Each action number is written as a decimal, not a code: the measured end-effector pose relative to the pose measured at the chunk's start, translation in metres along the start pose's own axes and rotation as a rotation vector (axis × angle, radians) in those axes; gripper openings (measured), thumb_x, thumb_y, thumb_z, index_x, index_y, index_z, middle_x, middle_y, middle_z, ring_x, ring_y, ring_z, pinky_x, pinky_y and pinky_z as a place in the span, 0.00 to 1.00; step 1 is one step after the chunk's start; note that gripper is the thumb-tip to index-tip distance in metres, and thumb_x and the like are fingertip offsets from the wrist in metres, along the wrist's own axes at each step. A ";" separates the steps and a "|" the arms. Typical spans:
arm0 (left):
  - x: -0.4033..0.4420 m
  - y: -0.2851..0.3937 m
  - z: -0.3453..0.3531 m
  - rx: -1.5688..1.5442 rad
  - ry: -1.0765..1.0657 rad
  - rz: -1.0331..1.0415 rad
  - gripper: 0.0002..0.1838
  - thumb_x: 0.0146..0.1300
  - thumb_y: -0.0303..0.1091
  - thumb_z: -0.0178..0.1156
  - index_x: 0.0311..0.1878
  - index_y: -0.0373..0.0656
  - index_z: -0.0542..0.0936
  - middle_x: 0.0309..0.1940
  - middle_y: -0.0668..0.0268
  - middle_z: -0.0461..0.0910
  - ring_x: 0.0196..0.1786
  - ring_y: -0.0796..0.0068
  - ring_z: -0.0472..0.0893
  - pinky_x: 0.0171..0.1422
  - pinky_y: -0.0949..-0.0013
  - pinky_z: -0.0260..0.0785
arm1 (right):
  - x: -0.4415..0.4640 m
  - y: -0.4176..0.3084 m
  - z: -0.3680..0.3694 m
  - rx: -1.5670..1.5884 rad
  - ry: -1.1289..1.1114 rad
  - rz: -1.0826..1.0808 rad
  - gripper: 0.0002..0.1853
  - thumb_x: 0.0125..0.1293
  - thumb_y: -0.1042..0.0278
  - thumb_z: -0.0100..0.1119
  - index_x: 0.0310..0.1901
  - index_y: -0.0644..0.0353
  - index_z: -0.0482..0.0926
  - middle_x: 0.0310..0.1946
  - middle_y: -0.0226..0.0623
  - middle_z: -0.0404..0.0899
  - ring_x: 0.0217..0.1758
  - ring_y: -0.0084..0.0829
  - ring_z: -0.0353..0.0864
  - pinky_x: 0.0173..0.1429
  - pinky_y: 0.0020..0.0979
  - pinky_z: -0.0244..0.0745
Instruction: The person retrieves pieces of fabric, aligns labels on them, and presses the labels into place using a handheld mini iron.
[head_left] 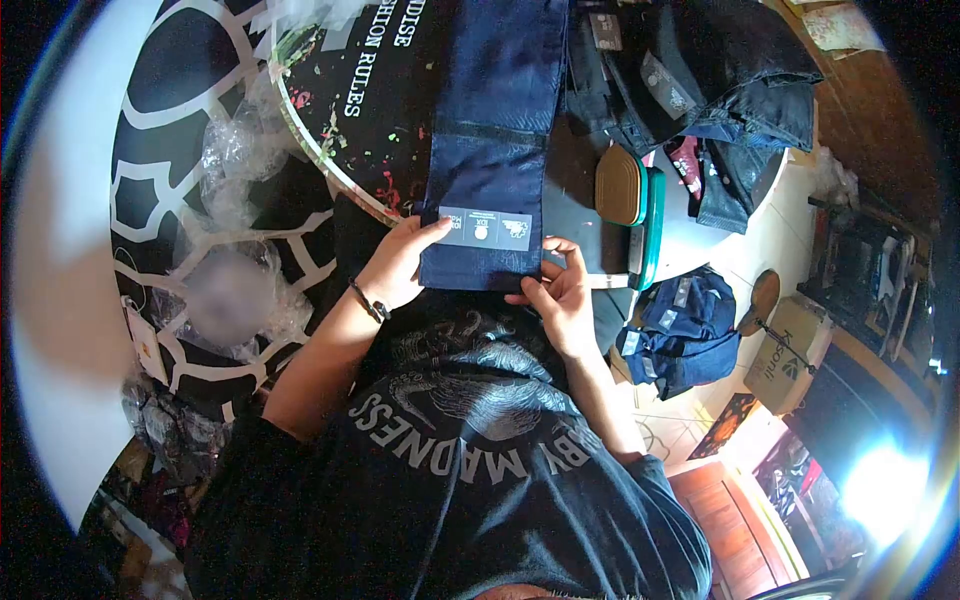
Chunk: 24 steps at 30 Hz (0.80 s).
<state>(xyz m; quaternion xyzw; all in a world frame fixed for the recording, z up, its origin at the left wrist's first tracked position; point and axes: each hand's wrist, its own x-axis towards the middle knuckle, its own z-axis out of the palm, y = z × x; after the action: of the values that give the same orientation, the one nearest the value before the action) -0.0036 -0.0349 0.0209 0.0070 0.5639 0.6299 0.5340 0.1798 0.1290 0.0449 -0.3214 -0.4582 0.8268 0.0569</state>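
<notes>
A long navy garment [490, 180], which looks like folded trousers, lies lengthwise in front of me, its near end lifted toward my shirt. A grey printed label [487, 229] runs across it close to that end. My left hand [400, 262] grips the left edge, thumb on the label's left end and fingers hidden beneath the cloth. At the lower right corner my right hand [555, 295] pinches the edge between thumb and fingers. To the right of the cloth are a brown-lidded box [621, 186] and a teal container [649, 225].
Dark folded jeans [700, 85] with grey labels are piled at the back right. A navy bundle [680, 335] with labels sits lower right, near a cardboard box [790, 355]. Clear plastic wrap [235, 290] covers part of the black-and-white patterned surface [145, 190] on the left.
</notes>
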 end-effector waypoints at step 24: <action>0.010 0.017 -0.004 -0.412 -0.213 -0.234 0.17 0.72 0.33 0.57 0.55 0.29 0.80 0.52 0.53 0.85 0.55 0.63 0.85 0.64 0.58 0.77 | 0.000 0.008 0.003 -0.006 0.034 -0.027 0.28 0.68 0.83 0.57 0.65 0.57 0.57 0.46 0.49 0.81 0.44 0.28 0.86 0.48 0.31 0.86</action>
<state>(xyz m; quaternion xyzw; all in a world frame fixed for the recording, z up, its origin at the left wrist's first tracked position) -0.0221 -0.0275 0.0259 -0.1009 0.3612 0.6610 0.6499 0.1795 0.1228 0.0395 -0.3292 -0.4640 0.8190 0.0747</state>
